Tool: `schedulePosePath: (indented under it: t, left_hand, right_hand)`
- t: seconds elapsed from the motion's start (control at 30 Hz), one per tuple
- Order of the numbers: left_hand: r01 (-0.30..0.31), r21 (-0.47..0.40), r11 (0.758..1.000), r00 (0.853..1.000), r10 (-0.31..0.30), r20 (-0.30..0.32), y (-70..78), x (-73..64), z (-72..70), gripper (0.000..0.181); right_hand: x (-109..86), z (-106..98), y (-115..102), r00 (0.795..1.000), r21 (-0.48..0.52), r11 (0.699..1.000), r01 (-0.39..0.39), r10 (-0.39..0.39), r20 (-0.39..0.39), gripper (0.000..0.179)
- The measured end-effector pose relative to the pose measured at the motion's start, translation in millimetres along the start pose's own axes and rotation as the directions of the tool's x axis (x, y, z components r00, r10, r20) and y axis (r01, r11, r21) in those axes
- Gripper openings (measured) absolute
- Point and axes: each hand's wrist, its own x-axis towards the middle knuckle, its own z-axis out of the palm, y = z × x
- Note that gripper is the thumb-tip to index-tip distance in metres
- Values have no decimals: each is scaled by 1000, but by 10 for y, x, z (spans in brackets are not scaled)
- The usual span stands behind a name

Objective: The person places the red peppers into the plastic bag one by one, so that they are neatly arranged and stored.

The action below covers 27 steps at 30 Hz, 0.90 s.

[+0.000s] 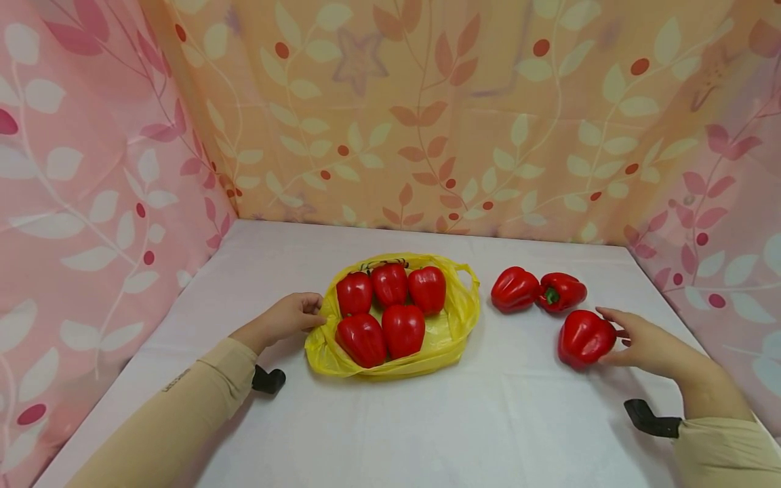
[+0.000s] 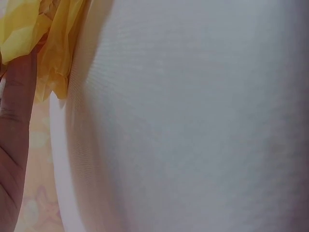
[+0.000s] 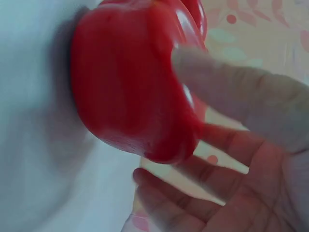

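At the left, my left hand (image 1: 291,320) pinches the rim of a yellow plastic bag (image 1: 448,339); in the left wrist view a finger (image 2: 18,96) lies against the bunched plastic. Several red bell peppers (image 1: 390,285) sit inside the wide-mouthed bag. On the right, my right hand (image 1: 649,346) is at a red bell pepper (image 1: 586,339) on the table, with thumb and fingers spread around its near end. In the right wrist view the thumb overlaps the pepper's side, and some fingertips are hidden behind it.
Two more red bell peppers (image 1: 515,290) lie side by side just beyond the one at my right hand. A white cloth covers the table (image 1: 378,427). Patterned curtains (image 1: 421,115) enclose its back and both sides.
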Motion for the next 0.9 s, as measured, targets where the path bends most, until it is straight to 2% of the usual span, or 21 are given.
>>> schedulePosePath:
  t: [0.23, 0.7, 0.9]
  left_hand:
    - [1, -4, 1000, 1000, -1, 0, 2, -1, 4, 15]
    - [-4, 5, 1000, 1000, 4, -8, -6, 8, 7, 15]
    - [2, 3, 1000, 1000, -2, -8, -2, 5, 8, 15]
  right_hand:
    - [18, 67, -2, 999, 5, 999, -48, 48, 14, 111]
    - [87, 142, -52, 1000, 47, 999, -22, 22, 5, 113]
    - [102, 168, -12, 1000, 48, 999, -5, 6, -3, 116]
